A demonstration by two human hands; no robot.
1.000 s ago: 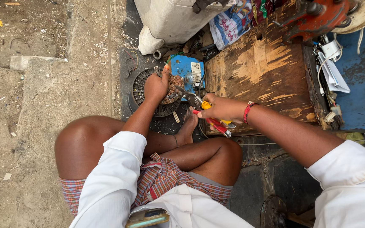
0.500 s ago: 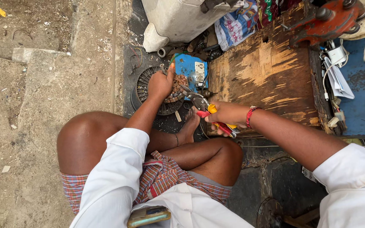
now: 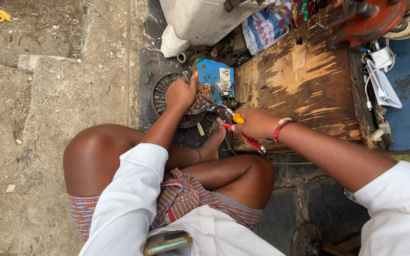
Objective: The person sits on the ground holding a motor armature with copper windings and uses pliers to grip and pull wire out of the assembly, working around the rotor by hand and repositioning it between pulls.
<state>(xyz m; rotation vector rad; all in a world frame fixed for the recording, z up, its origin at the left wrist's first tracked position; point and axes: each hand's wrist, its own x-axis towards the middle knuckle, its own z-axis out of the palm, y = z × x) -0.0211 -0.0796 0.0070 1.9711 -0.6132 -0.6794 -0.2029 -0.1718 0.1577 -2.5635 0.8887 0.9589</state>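
My left hand [image 3: 181,94] grips a round dark motor stator [image 3: 163,98] with copper windings, which lies on the ground in front of my crossed legs. My right hand [image 3: 257,123] is closed around red-and-yellow-handled pliers [image 3: 229,118], whose metal jaws reach into the copper coil [image 3: 203,91] at the stator's right side. A red bracelet sits on my right wrist. My bare foot [image 3: 214,140] rests just below the stator.
A worn wooden board [image 3: 300,85] lies to the right. A blue switch box [image 3: 217,76] sits behind the stator, a white housing [image 3: 200,19] beyond it. Cables and white paper [image 3: 385,85] lie on a blue surface at far right. Bare concrete spreads left.
The view has shifted slightly. Both hands hold their places, the pliers still working at the coil with small movements.
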